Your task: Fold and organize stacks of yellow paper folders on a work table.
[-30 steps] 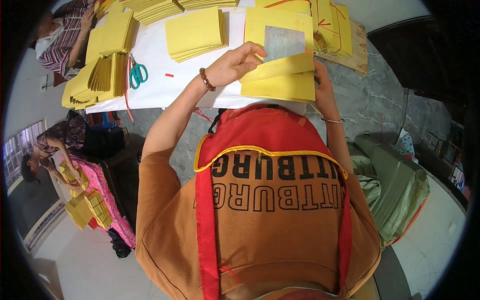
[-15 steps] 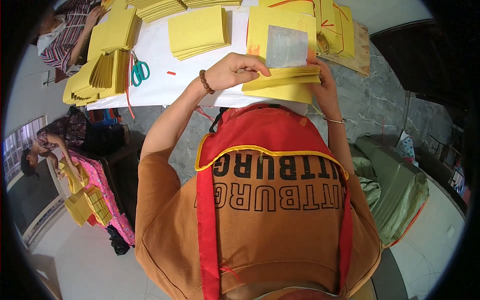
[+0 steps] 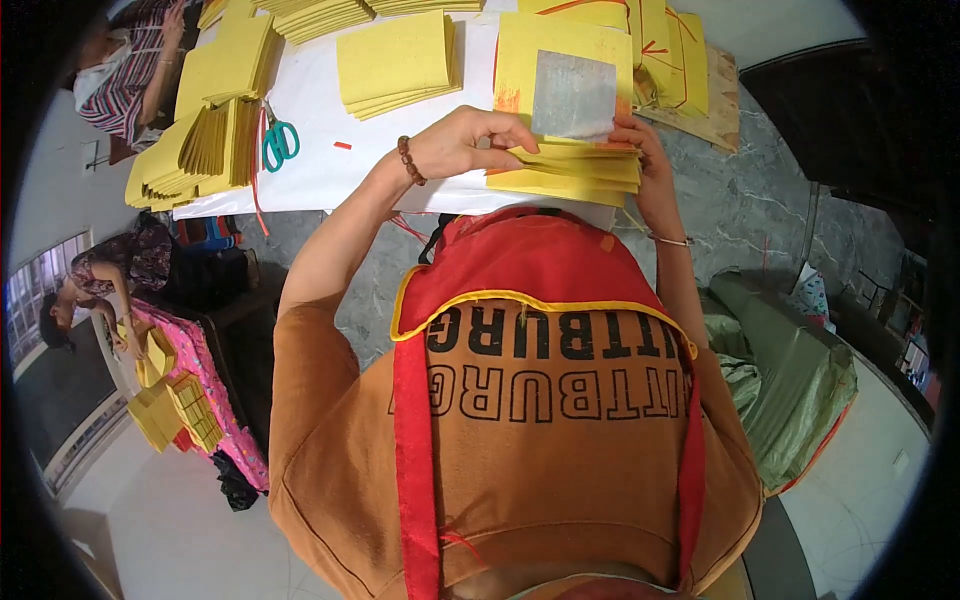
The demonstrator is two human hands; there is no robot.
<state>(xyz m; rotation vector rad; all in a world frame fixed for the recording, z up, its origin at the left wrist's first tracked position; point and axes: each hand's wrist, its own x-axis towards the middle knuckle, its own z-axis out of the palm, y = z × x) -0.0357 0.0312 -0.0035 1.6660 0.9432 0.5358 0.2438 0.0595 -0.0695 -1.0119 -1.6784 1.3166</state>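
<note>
At the table's near edge, a stack of yellow paper sheets (image 3: 570, 170) lies with its near layers fanned and bent up. My left hand (image 3: 480, 142) curls over the stack's left side, thumb and forefinger closed on the edges of some sheets. On the right side, my right hand (image 3: 648, 165) grips the sheets' right edge, part of its fingers hidden by paper. Just beyond the bent sheets shows a yellow sheet with a silver square (image 3: 575, 92) and orange-red smudges at its sides.
Green-handled scissors (image 3: 280, 145) and a small red scrap (image 3: 342, 146) lie on the white-covered table (image 3: 310, 180). Yellow paper piles (image 3: 393, 62) stand around the far and left sides; red-tied bundles (image 3: 665, 55) sit at right. One person (image 3: 130, 80) sits far left; another (image 3: 110, 270) handles yellow paper at a pink-covered table.
The bent sheets have spread apart and dropped toward me, showing more layers. Both hands stay nearly in place. The person at the pink-covered table has moved their hands slightly.
</note>
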